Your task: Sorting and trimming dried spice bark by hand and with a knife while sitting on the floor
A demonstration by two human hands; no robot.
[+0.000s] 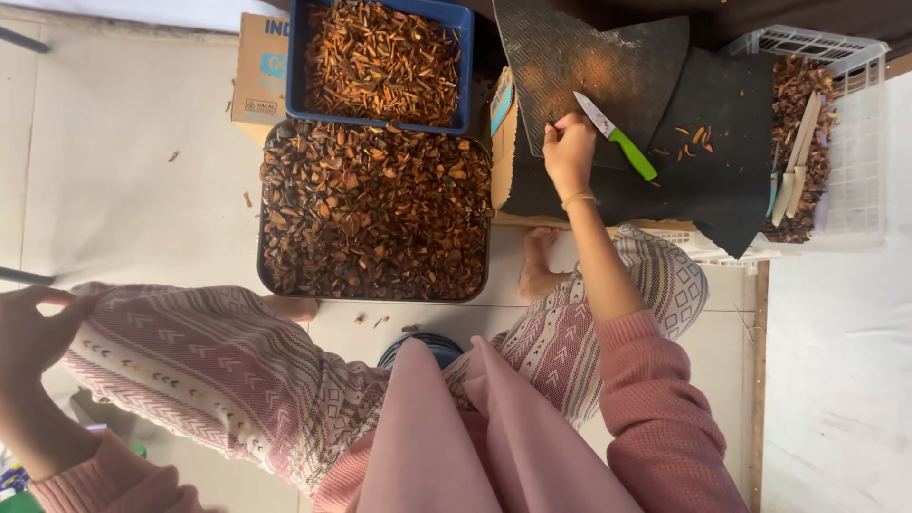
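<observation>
My right hand (568, 152) rests with curled fingers on a black rubber mat (722, 190) that covers a cardboard box. I cannot see whether anything is pinched between the fingers. A knife with a green handle (632, 154) lies on the mat right beside that hand, its blade tip near my fingertips. My left hand (28, 332) is at the left edge of the view, fingers spread loosely, touching the patterned trouser fabric at my knee (190, 351).
A dark tray (263, 228) of brown dried pieces lies on the floor before my legs, with a blue crate (296, 66) of similar pieces behind it. A white basket (855, 142) holds more pieces and pale knives. My bare foot (538, 266) is by the box.
</observation>
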